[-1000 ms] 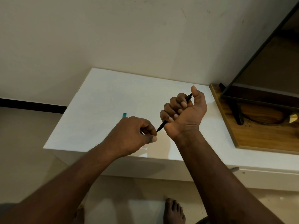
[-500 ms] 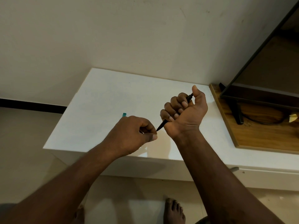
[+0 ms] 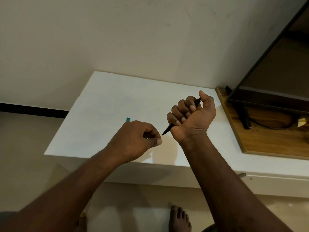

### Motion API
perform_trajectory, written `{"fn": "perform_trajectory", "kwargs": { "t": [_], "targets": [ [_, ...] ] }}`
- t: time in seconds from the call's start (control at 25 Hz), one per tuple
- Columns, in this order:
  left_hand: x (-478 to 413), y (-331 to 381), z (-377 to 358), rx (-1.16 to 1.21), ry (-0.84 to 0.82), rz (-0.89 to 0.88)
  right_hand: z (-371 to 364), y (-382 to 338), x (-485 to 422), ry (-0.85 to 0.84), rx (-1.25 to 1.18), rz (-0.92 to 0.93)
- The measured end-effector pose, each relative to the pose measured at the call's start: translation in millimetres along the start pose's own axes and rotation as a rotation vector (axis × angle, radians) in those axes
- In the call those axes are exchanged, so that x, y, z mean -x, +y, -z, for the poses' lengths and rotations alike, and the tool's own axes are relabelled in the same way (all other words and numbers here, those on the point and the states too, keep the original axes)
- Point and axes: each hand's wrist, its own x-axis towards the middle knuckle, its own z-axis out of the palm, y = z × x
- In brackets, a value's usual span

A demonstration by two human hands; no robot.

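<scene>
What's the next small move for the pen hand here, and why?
Probably ease the right hand slightly toward the left hand, so the black pen brings its fine tip onto the small item pinched there. The tip points straight at that pinch and sits just short of it. The item is too small to identify.

**Hands at centre, screen at right**

The flat white table point(image 3: 103, 101) fills the middle of the frame, backed against the wall. Over it, the right hand point(image 3: 192, 114) sits up and right of the left hand point(image 3: 135, 141). The slim black pen point(image 3: 168, 130) in the right hand's grip slants down between them. A small teal piece point(image 3: 128, 119) shows just above the left hand. At right, a brown wooden board point(image 3: 270, 141) lies on the table under a black-framed screen point(image 3: 275, 72).
</scene>
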Motion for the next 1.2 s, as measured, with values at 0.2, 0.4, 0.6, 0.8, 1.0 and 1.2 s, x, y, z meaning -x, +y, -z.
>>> {"fn": "perform_trajectory", "kwargs": {
  "t": [0.2,0.4,0.6,0.8,1.0,1.2],
  "targets": [
    [0.1,-1.0,-0.2,-0.008,0.004,-0.009,0.4,-0.6,-0.6,0.008,-0.001,0.0],
    [0.3,-1.1,0.5,-0.01,0.009,-0.009,0.0,0.2,-0.3,0.009,0.007,-0.004],
    [0.0,-1.0,0.7,-0.015,0.009,-0.012,-0.7,0.9,0.4,-0.002,0.006,-0.009],
    [-0.2,-1.7,0.3,-0.01,0.014,-0.017,-1.2,1.3,0.7,-0.001,0.017,-0.007],
    [-0.7,-3.4,-1.1,-0.012,0.01,-0.025,-0.5,1.1,0.6,-0.001,0.018,-0.005],
    [-0.7,-3.5,-1.3,-0.017,0.015,-0.026,-0.6,1.4,0.7,0.003,0.02,-0.007]
  ]
}}
